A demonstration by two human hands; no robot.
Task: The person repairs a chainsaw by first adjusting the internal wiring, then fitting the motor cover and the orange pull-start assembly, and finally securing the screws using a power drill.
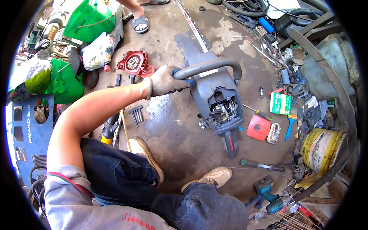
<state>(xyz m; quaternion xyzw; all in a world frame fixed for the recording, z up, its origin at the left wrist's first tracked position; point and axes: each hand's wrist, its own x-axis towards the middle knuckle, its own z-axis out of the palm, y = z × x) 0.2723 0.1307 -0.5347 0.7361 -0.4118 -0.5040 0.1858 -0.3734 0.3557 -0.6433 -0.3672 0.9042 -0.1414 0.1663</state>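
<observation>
My left hand (165, 81), in a grey glove with blue on the fingers, is wrapped round the curved front handle of a grey chainsaw (203, 82). The saw sits on the floor, its guide bar (191, 27) pointing away from me and its rear handle toward my feet. Its top is uncovered, showing the carburettor (225, 111). A dark blue shape (255, 201) beside my right knee could be gloved fingers of my right hand; what they do is hidden. Close by lie a red cover (257, 127), an air filter (273, 133) and a screwdriver (263, 115).
A red starter housing (134, 63) lies beyond my left arm, with hex keys (136, 115) nearer. Rightward are a spark plug (261, 91), green-white box (280, 102), blue brush (291, 126), green-handled tool (249, 163), cordless drill (268, 193) and yellow bucket (322, 147). Another person's sandalled foot (140, 23) is ahead.
</observation>
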